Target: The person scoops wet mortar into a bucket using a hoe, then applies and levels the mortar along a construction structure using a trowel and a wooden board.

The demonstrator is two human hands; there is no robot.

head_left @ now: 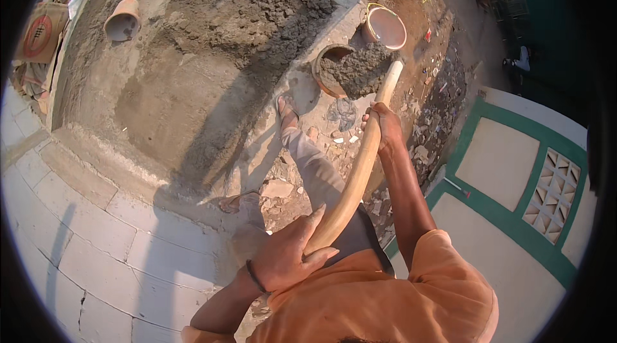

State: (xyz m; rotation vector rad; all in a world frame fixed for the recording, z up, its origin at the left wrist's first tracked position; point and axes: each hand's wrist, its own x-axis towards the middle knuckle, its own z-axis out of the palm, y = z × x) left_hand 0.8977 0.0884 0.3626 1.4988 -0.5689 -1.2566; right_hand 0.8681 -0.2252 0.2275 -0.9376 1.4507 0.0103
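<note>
A long-handled hoe [363, 169] with a pale wooden shaft slants across the middle of the view. Wet grey mortar [363, 73] heaps over its head and hides the blade. My right hand [384, 126] is wrapped round the upper shaft, below the head. Near my waist, my left hand [292, 250] cups the butt end, its thumb and fingers on either side of the wood. The mortar hangs at the mouth of an orange-brown bucket [320, 65], partly covering it. Just beyond stands a second bucket [403, 35] with a yellow handle and a pale inside.
A mortar bed [250, 15] spreads over the low slab at the far left, with another bucket [132, 8] tipped there. Pale blocks [99, 234] form a wall at the lower left. Rubble [277, 189] lies by my feet. A green-and-white gate [498, 157] stands at right; people are farther back.
</note>
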